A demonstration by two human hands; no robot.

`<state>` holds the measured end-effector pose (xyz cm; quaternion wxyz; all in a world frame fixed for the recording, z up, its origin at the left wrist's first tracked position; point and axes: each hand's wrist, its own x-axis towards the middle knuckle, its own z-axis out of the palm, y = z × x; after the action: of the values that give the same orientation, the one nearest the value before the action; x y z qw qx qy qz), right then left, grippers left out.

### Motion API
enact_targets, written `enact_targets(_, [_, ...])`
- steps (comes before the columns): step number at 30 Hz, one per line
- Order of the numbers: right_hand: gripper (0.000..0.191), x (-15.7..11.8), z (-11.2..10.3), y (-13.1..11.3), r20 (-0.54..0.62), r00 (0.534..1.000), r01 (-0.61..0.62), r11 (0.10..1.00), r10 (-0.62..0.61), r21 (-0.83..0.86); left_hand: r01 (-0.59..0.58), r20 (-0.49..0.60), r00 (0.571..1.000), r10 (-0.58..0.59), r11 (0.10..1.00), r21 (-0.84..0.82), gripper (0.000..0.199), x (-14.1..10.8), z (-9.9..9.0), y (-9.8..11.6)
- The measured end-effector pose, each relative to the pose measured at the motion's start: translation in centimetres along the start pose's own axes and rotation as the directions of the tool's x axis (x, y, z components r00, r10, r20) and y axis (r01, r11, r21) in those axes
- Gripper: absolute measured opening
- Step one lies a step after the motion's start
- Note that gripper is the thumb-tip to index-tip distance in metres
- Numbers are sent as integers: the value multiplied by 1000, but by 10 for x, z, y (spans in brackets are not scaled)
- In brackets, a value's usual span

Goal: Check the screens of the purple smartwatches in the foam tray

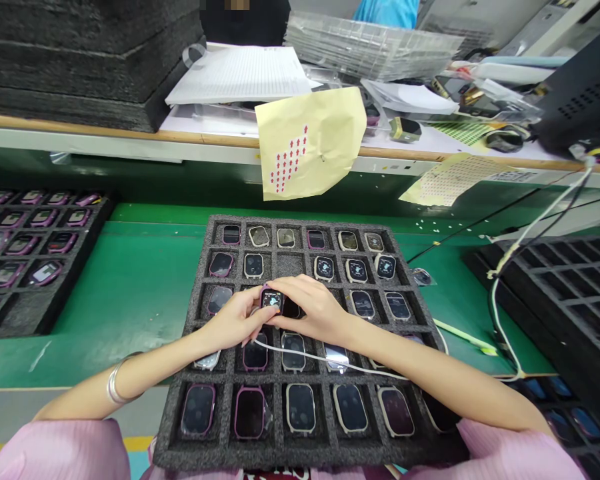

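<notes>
Between both hands, above the middle of a dark foam tray [290, 453], is a purple-rimmed smartwatch [272, 300] with its screen lit. My left hand [240, 313] grips its left side, and a white cable [305, 353] runs from under that hand toward the right. My right hand [310, 307] closes on the watch's other side, with the thumb against the screen. Around them, smartwatches lie in the tray's compartments, some purple-rimmed and some pale. A few at the upper right, such as one watch [357, 270], have lit screens. My hands hide several compartments.
At the left is another foam tray [40, 320] with purple watches. More trays [570, 300] stand at the right, near hanging cables [495, 300]. A shelf edge [205, 137] crosses behind, bearing papers [245, 73] and foam blocks [80, 67]. A yellow sheet [313, 143] hangs over it.
</notes>
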<state>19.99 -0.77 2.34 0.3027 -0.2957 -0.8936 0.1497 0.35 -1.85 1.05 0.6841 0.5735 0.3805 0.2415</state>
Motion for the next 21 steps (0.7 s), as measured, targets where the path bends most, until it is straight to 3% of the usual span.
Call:
enact_targets(6, [42,5,-9,0,2,1000,3,999,-3,42,-18,-7,1000,17,998,-52,39,2,3,-1])
enact_targets(9, [40,12,-23,12,-53,998,-21,997,25,73,-103,-25,995,101,987,-123,42,4,4,-2])
enact_targets(11, [40,15,-30,26,-68,993,-98,995,98,3,-111,-55,993,103,980,-164,43,4,3,2])
enact_targets(15, [36,18,-39,48,76,979,-172,962,192,-210,-56,-132,991,36,987,-148,40,-8,-2,15])
enact_targets(18, [42,25,-38,40,136,970,-154,942,201,-297,6,-148,989,-15,998,-65,41,-25,-5,17])
enact_targets(21, [32,42,-25,25,271,957,3,934,100,-356,94,-225,971,-84,995,35,43,-40,-11,4])
